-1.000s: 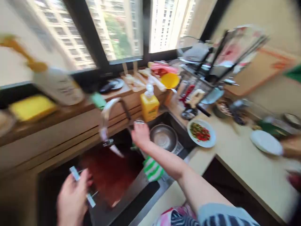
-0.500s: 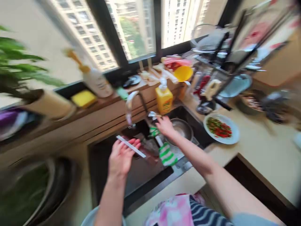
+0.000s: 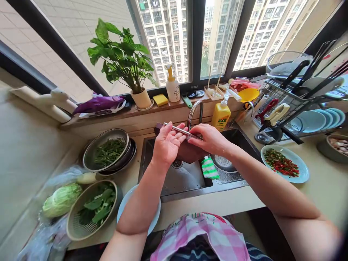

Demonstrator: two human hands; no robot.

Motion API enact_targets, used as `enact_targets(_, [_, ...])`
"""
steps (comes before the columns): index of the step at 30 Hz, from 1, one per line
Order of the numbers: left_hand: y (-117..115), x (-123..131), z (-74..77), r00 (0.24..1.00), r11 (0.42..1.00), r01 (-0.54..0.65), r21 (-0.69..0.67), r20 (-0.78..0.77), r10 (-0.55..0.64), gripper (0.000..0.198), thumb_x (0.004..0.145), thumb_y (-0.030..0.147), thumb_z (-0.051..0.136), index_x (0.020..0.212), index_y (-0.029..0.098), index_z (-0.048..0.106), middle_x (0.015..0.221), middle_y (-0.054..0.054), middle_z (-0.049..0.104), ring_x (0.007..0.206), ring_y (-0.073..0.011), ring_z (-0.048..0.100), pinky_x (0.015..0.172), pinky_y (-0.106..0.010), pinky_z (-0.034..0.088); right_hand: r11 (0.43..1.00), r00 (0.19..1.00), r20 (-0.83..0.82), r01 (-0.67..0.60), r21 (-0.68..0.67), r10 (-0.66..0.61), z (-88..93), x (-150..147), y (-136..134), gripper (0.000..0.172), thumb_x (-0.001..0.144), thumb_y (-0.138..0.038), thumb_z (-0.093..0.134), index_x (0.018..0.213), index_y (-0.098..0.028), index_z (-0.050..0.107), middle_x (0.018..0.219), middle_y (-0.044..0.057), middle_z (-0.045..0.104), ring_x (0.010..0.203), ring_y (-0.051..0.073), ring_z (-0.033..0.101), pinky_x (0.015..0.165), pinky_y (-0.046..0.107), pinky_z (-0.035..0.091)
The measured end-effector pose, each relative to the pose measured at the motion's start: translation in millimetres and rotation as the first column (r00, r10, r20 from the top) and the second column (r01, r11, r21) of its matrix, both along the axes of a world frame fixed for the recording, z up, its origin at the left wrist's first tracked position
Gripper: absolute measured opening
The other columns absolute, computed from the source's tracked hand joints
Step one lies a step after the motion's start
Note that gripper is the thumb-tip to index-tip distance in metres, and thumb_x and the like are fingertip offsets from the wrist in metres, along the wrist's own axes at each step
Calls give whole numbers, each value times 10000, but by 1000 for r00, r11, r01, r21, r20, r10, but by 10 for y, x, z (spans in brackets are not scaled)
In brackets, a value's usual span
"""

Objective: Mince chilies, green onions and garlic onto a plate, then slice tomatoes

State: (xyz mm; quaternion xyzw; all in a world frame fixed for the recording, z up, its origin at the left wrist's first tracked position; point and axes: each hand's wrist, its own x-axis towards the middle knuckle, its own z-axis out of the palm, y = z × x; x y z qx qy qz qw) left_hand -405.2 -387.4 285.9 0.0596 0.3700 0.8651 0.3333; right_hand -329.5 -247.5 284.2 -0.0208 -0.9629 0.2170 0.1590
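Note:
A cleaver [image 3: 192, 152] with a broad, dark brown-looking blade and a bright metal spine is held over the sink [image 3: 179, 181]. My left hand [image 3: 167, 145] is palm up, its thumb and loosely curled fingers around the spine. At the spine's other end, my right hand [image 3: 210, 139] has its fingers closed on the cleaver; the handle is not visible. Just behind both hands rises the curved metal tap [image 3: 196, 108]. A green-and-white striped cloth [image 3: 210, 168] hangs over the sink divider, below my right hand.
A metal pan [image 3: 225, 165] sits in the right basin. Yellow soap bottle [image 3: 221, 115] stands behind the sink. To the right are a plate of chopped peppers [image 3: 301, 175] and a dish rack [image 3: 288, 94]. Bowls of greens [image 3: 118, 195] and a cabbage [image 3: 62, 199] lie left.
My right hand has come away from beside the tap and joined my left hand at the cleaver. The cleaver has been lifted, and the view has swung to the left.

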Motion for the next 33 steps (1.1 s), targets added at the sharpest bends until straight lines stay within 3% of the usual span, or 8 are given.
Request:
enact_targets(4, [-170,187,111,992,996,90,19,-89,-88,232,738,325,615,876,172,507,1133,-129,582,1134,-256,531,1003,-445,358,991,999,29,19,132,-23,124,71,-141,137,818,-296,509,797,-188,592,750,15,619,667,137,521,581,233,324])
enact_targets(9, [-298,402,242,965,978,203,49,-182,-191,294,729,327,644,936,164,515,1183,-135,567,1161,-263,508,1017,-443,345,968,999,-45,24,249,-13,335,443,-281,123,845,-261,463,858,-192,564,842,35,626,783,161,533,662,243,342])
enact_targets(17, [-249,754,584,957,950,266,165,-162,-240,258,800,321,580,994,165,513,1185,-127,571,1180,-289,486,995,-486,375,898,966,-166,249,363,-201,764,907,-330,173,869,-259,427,915,-187,577,900,53,615,832,182,534,687,262,357])
enact_targets(22, [-213,937,680,938,913,335,233,-169,-302,249,804,306,576,1003,173,506,1213,-117,551,1176,-283,490,998,-484,377,892,967,-176,239,384,-183,951,1128,-234,217,877,-284,423,945,-199,611,919,39,616,844,168,542,688,254,367])
enact_targets(27, [-122,966,547,929,884,368,287,-138,-342,201,807,271,560,979,178,512,1215,-99,548,1200,-272,467,1008,-473,369,856,965,-144,261,446,-219,937,1175,-112,236,882,-325,440,966,-211,629,933,33,618,857,164,548,669,248,359])
enact_targets(33, [70,788,167,895,845,443,298,-197,-400,246,777,276,585,990,180,509,1205,-114,559,1211,-273,454,995,-489,367,816,946,-91,316,484,-313,605,996,66,207,891,-280,438,963,-222,623,921,32,618,856,161,551,657,239,359])
